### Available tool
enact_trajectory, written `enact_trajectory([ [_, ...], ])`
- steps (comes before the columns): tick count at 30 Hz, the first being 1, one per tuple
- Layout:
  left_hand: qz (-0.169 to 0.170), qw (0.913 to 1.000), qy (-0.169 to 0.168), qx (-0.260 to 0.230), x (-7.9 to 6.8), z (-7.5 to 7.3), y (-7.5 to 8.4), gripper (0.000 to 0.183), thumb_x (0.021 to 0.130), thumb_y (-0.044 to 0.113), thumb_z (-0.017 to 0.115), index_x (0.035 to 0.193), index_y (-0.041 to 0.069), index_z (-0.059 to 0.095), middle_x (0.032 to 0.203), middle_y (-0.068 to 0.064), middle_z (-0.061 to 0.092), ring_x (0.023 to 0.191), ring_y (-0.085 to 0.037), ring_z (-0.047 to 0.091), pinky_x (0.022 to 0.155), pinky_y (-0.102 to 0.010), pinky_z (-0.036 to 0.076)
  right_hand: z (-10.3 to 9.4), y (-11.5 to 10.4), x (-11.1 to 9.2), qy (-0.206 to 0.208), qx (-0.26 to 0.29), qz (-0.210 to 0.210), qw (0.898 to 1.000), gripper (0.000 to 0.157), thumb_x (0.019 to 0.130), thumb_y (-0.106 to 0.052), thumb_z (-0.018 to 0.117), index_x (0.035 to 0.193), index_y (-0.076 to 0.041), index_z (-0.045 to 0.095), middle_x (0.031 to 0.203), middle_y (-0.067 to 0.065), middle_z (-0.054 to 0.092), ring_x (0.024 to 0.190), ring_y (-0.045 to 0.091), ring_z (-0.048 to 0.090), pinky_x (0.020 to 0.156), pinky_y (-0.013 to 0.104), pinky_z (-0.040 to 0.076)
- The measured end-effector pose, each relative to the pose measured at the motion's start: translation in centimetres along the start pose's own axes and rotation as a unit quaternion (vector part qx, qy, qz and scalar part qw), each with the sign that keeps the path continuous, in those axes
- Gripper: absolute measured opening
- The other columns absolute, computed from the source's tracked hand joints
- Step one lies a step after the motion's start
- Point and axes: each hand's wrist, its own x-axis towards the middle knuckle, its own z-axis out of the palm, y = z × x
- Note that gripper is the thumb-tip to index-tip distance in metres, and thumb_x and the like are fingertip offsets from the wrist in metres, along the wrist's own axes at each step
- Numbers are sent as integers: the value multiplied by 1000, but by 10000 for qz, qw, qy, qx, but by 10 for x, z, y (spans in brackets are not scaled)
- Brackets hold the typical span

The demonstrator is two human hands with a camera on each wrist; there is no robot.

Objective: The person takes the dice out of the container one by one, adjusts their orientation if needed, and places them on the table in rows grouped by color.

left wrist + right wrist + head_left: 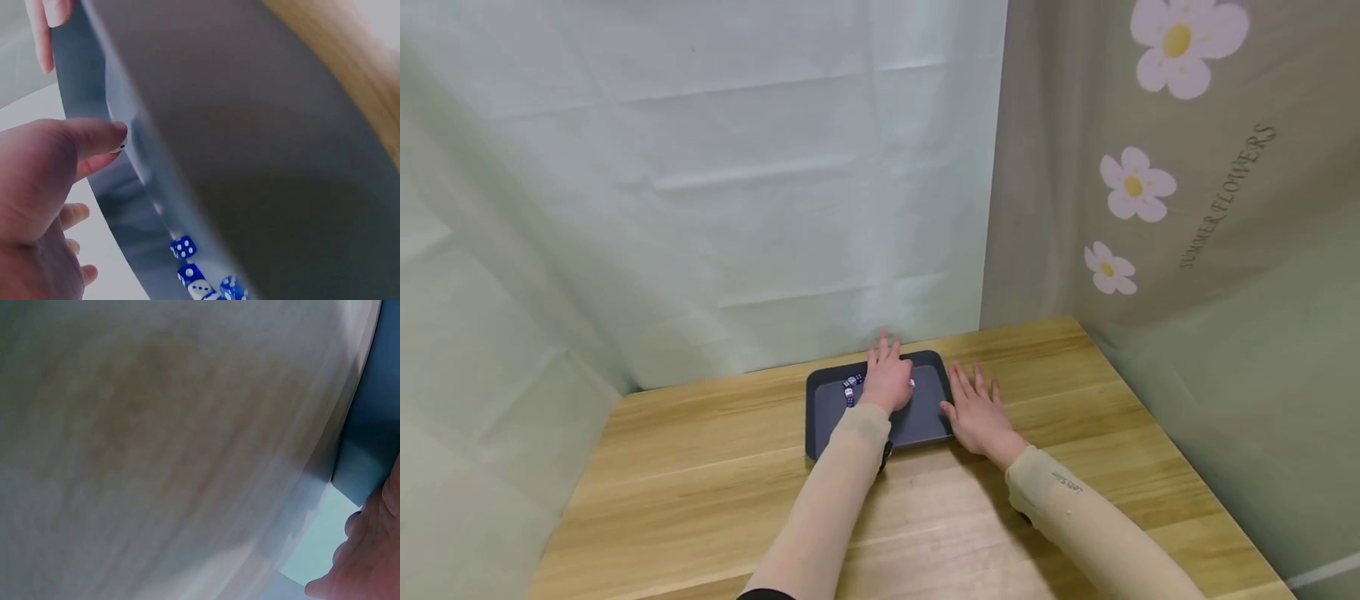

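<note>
My left hand (889, 383) reaches over a dark grey tray (925, 417) and pinches a white die (120, 147) between thumb and index finger. Its other fingers stretch toward the tray's far rim. To the left of this hand lies a small group of dice, among them a blue die (184, 247) and a white die with dark dots (200, 289). My right hand (981, 414) lies along the tray's right side, its fingers extended and the thumb at the rim. In the right wrist view only part of the right hand (369, 550) shows beside the tray's wall.
The tray stands near the back edge of a wooden table (715, 450). A pale hanging sheet (760, 208) rises behind the table. On the right hangs a brownish curtain (1052, 167) printed with white flowers and lettering.
</note>
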Motion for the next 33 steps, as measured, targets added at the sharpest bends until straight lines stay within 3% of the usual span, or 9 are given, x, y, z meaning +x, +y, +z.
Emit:
enact_trajectory([
  [5,44,9999,26,-145,-12,-7,-9,20,99,27,75,113,13,78,175,-18,26,164,-42,5,128,-63,16,-2,-3,-1,-51,4,26,10000,70,117,-41,36,170,-2,11,179,14,9,163,44,0,125,71,6],
  [8,41,9997,58,-244,-22,-14,-16,12,99,26,75,98,14,77,175,-17,26,164,-42,5,128,-63,17,-3,-4,-2,-93,60,-2,9999,70,117,-40,36,170,-2,10,179,15,9,163,45,0,125,71,5],
  [14,125,9987,204,-444,-42,-25,-30,23,97,22,76,77,18,68,174,-18,28,163,-44,6,127,-64,17,0,-2,-4,-152,95,-23,9998,70,117,-38,34,170,-1,8,179,16,6,163,45,-3,125,71,2],
  [33,349,9930,502,-1010,-85,-34,-59,12,96,24,78,86,22,71,175,-17,26,164,-41,-2,127,-64,15,-4,-3,-4,-91,35,-46,9999,69,117,-38,36,170,-1,11,179,16,8,163,45,-1,125,72,6],
])
